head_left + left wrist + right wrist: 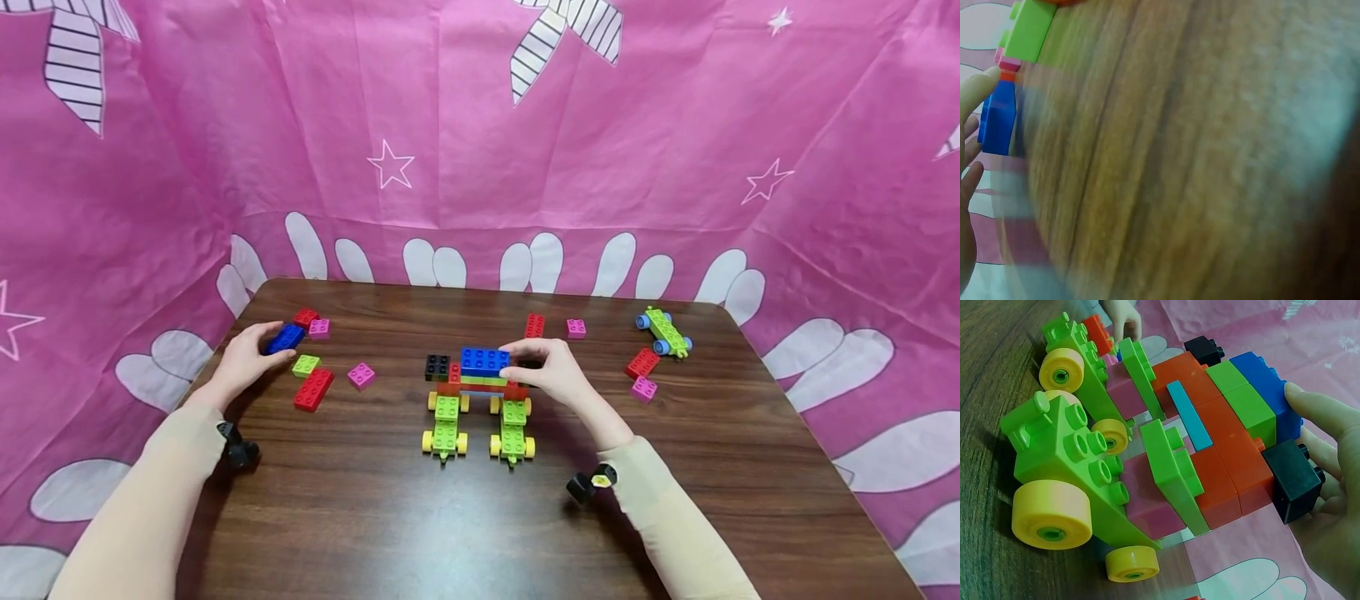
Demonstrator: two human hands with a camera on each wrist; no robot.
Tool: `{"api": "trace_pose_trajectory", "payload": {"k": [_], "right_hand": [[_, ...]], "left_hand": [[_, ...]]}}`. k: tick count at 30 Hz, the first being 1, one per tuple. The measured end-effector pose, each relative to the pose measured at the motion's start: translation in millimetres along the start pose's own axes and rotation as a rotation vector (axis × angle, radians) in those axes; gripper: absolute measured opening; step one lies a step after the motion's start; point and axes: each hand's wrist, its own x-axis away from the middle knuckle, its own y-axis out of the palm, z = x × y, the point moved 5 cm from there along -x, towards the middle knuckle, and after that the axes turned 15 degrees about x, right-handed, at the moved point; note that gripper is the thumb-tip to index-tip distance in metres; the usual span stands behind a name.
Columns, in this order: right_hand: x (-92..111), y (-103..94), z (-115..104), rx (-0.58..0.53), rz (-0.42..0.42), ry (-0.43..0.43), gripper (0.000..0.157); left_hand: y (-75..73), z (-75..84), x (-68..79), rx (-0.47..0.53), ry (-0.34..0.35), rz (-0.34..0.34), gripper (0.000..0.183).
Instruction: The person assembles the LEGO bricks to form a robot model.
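Observation:
Near the table's left edge, my left hand pinches a blue brick between thumb and fingers; the left wrist view shows this blue brick only at its edge. At the middle stands a joined brick build on two lime wheeled bases with yellow wheels. Its red bricks bridge the two bases, with a lime layer and a blue brick on top. My right hand grips that top blue brick from the right. Black bricks sit at the build's sides.
Around the left hand lie a lime brick, a red brick and pink bricks. Behind the build are a red brick and a pink one. A lime car base with blue wheels lies at right, near another red brick.

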Motion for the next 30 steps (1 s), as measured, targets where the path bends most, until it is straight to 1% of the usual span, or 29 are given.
{"api": "trace_pose_trajectory", "payload": {"k": [1,5,8,9,12,19,22,30], "right_hand": [[0,-0.4,-1,0.001,-0.003,0.001,0.031],[5,-5.9,-19,-0.002,-0.011,-0.009,0.029],[9,-9.7,-31,-0.012,-0.011,-0.025,0.028],[9,-9.8,-32,-0.013,-0.011,-0.027,0.028],[9,-9.4,-31,-0.010,-0.013,-0.024,0.028],[0,0.9,-1,-0.003,-0.008,-0.009,0.030],[0,1.7,2,-0.004,0.000,-0.015,0.030],[1,0.0,2,-0.002,0.017,-0.029,0.030]], "left_hand": [[0.7,-1.5,-1.1,0.000,-0.003,-0.002,0.063],[2.8,-6.4,-5.2,-0.006,-0.009,-0.012,0.062],[4.4,-10.2,-7.7,-0.015,-0.027,-0.029,0.063],[5.0,-11.2,-8.5,-0.017,-0.034,-0.034,0.064],[6.5,-13.2,-11.1,-0.021,-0.046,-0.046,0.065],[8.8,-11.3,-14.5,-0.048,-0.044,-0.063,0.063],[9.4,-11.1,-14.4,-0.062,-0.046,-0.073,0.063],[7.6,-11.8,-12.9,-0.058,-0.051,-0.088,0.060]]}}
